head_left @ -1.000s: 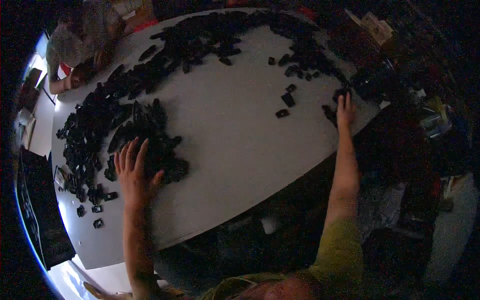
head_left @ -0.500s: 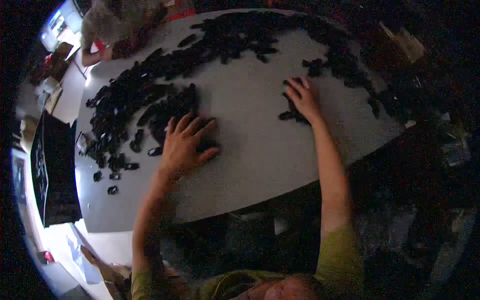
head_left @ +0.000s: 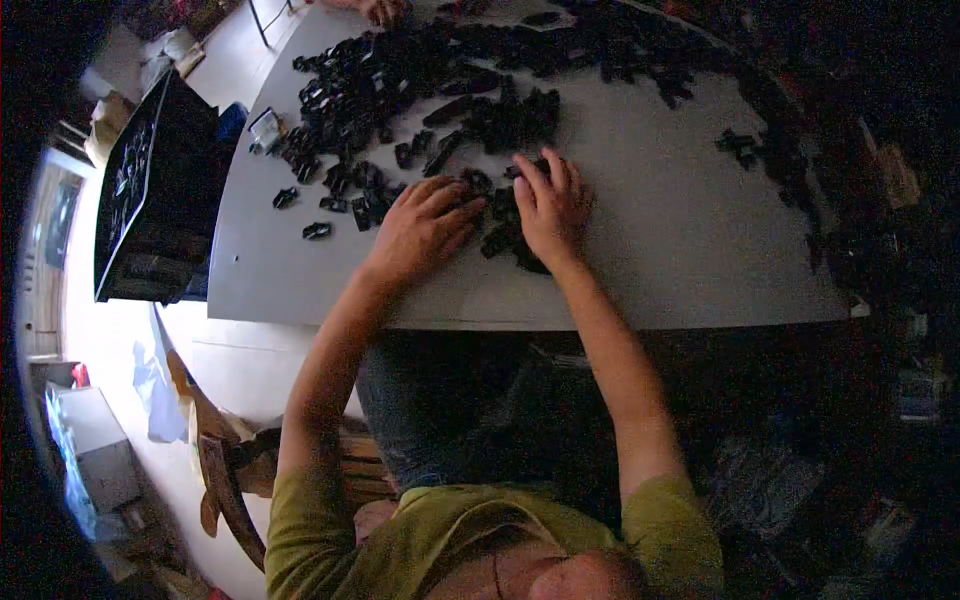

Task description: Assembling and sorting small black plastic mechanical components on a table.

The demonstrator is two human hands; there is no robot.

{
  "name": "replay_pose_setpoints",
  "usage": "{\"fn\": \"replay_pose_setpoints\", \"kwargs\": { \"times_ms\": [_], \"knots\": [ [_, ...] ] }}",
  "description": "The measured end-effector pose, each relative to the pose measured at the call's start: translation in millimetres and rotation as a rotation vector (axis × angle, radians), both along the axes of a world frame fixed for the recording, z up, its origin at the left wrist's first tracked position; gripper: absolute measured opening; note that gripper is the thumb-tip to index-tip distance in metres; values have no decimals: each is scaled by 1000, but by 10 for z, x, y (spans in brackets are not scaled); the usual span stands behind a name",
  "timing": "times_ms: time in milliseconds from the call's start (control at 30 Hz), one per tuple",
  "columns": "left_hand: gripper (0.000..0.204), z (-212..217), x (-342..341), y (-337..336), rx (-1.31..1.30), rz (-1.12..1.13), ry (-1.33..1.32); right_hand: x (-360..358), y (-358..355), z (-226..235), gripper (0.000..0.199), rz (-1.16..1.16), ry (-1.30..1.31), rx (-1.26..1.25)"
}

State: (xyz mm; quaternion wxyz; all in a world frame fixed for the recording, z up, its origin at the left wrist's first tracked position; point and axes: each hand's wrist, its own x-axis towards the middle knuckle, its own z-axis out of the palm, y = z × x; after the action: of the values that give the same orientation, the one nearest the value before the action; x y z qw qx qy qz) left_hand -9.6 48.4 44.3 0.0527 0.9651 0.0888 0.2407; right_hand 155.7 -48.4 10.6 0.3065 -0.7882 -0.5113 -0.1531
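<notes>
My left hand (head_left: 422, 228) lies palm down on the grey table (head_left: 660, 250), fingers spread over small black parts. Close beside it, my right hand (head_left: 550, 205) also rests flat on a little cluster of black parts (head_left: 500, 235). The two hands nearly touch, with the cluster between and under them. A large heap of the same black parts (head_left: 420, 80) spreads across the far side of the table above both hands. Whether either hand grips a part is hidden under the palms.
A black crate (head_left: 150, 190) stands at the table's left end. More black parts (head_left: 745, 145) lie scattered at the right. Another person's hand (head_left: 378, 10) reaches in at the far edge. A wooden chair (head_left: 235, 480) sits below left.
My right hand has drawn back from the far right and come in beside the left. Both hands now sit together over a small cluster near the front edge. The view has shifted right.
</notes>
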Motion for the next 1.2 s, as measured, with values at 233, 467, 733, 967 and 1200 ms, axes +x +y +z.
{"fn": "replay_pose_setpoints", "kwargs": {
  "times_ms": [233, 467, 733, 967, 1200],
  "knots": [
    [28, 67, -256, -85, -122, 95, -266, 97, -496, 489, 28, 201, 321, 103],
    [28, 83, 450, -312, -193, -90, -130, -412, -1013, 217, 24, 303, 69, -241],
    [20, 60, 1033, -279, -93, -11, -11, -204, -1095, 20, 28, -39, 1145, 399],
    [19, 160, 1184, -215, -143, 106, 189, -70, -1076, 83, 31, 84, 1657, 727],
    [21, 240, 95, -766, -97, -91, -73, -67, -1207, 120, 31, 214, 1766, 726]
  ]
}}
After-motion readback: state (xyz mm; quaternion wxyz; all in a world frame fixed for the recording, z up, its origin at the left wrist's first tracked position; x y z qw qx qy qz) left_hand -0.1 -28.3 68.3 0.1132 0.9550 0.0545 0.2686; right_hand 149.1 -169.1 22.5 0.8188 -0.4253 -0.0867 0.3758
